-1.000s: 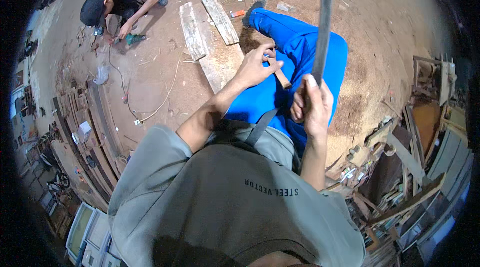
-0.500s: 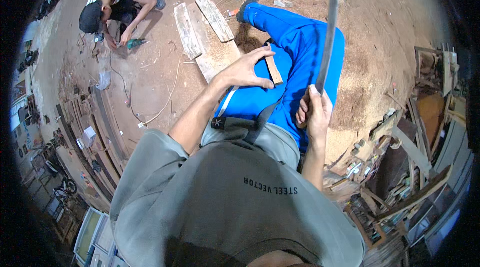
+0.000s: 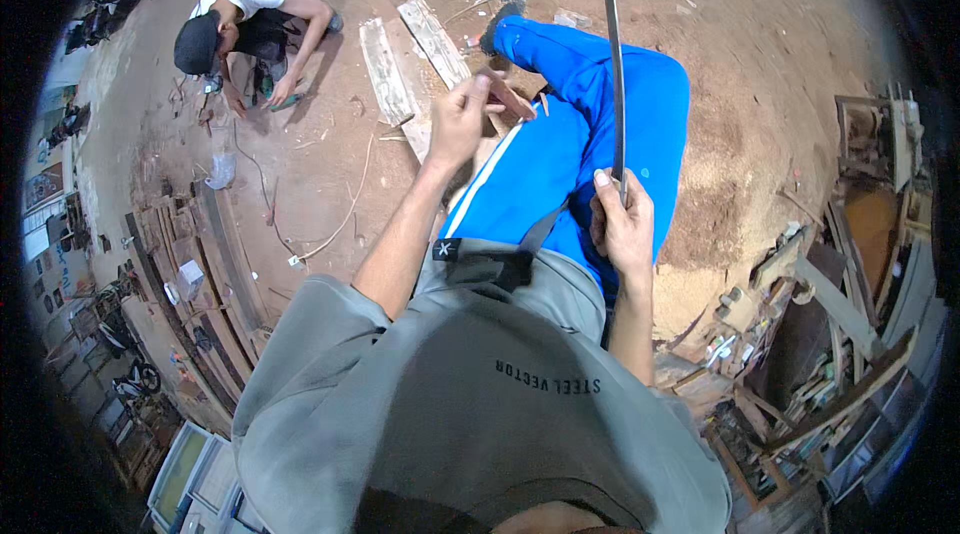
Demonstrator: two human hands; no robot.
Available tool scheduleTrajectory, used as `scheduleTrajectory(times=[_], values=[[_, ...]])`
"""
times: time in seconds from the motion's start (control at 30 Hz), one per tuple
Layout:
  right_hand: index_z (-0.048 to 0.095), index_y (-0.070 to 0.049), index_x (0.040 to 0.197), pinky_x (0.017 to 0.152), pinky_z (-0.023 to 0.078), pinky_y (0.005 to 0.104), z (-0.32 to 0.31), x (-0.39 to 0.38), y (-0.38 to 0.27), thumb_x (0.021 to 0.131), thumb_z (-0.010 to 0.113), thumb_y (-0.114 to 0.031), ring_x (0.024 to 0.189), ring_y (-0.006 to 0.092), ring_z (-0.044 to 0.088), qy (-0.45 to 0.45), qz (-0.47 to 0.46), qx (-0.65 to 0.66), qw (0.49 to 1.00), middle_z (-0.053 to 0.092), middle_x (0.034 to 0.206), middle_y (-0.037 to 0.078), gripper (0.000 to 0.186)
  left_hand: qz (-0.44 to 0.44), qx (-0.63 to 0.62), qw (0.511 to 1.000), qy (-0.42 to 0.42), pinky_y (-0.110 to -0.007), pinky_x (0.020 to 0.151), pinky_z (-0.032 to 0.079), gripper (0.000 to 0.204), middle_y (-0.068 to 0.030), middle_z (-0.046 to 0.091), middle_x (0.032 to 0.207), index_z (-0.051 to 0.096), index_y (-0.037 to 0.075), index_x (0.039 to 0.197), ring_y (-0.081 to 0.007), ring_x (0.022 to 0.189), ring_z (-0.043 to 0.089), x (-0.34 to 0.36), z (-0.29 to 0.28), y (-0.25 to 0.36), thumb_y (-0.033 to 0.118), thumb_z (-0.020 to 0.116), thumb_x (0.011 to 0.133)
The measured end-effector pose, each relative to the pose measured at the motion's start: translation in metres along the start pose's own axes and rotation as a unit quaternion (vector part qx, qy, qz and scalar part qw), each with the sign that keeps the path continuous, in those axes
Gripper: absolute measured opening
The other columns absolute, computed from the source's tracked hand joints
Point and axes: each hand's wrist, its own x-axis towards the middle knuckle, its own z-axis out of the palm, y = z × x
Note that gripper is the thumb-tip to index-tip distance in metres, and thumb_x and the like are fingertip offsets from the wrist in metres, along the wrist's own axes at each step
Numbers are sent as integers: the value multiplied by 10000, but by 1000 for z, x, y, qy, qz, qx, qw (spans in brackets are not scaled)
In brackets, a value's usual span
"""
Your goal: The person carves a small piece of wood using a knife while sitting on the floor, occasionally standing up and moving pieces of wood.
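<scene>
My left hand is closed on one end of a short strip of wood, just left of my bent leg in blue trousers. The strip slants away from my fingers, its far end close to the trousers. In my right hand is the handle of a machete, mostly hidden by my fingers. Its long, narrow dark blade points upward over my leg, apart from the wood. Beyond my left hand, a board lies on the ground beside two weathered planks.
At the upper left a person crouches with both hands low by a green power tool. A cable crosses the dirt floor. Long boards lie at the left, a scrap-wood heap at the right, sawdust beside my leg.
My left hand has lifted the wooden strip off my thigh and moved it up and left, its grip now closed. The machete's blade has swung left.
</scene>
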Motion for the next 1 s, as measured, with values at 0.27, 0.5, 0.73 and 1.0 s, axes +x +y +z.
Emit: scheduleTrajectory(times=[0.27, 0.5, 0.73, 1.0], values=[[638, 5, 918, 540, 361, 287, 19, -6, -1, 965, 673, -266, 623, 65, 428, -39, -11, -99, 994, 508, 656, -13, 277, 28, -42, 986, 156, -307, 742, 637, 205, -116, 692, 1010, 619, -23, 1093, -176, 828, 720, 39, -68, 22, 168, 595, 1022], [630, 35, 1054, 584, 445, 338, 50, -15, -12, 962, 630, -273, 620, 141, 542, -114, 17, -109, 987, 586, 683, 81, 321, 116, 209, 955, 175, -267, 686, 560, 209, -87, 748, 892, 684, -23, 1042, -126, 803, 714, 34, -105, 4, 151, 725, 934], [593, 30, 1175, 625, 491, 393, 87, -1, -36, 1004, 562, -308, 669, 252, 651, -212, 57, -82, 972, 661, 783, 158, 380, 107, 396, 895, 176, -302, 655, 551, 184, -123, 721, 774, 697, 11, 980, -150, 727, 716, 31, -109, 22, 162, 756, 894], [567, 20, 1235, 578, 474, 357, 140, 12, -19, 1046, 513, -233, 633, 192, 606, -78, -219, 47, 971, 597, 728, 119, 320, 171, 433, 870, 163, -294, 567, 486, 162, -84, 660, 691, 674, 5, 930, -108, 589, 592, 18, -99, 26, 133, 763, 886]])
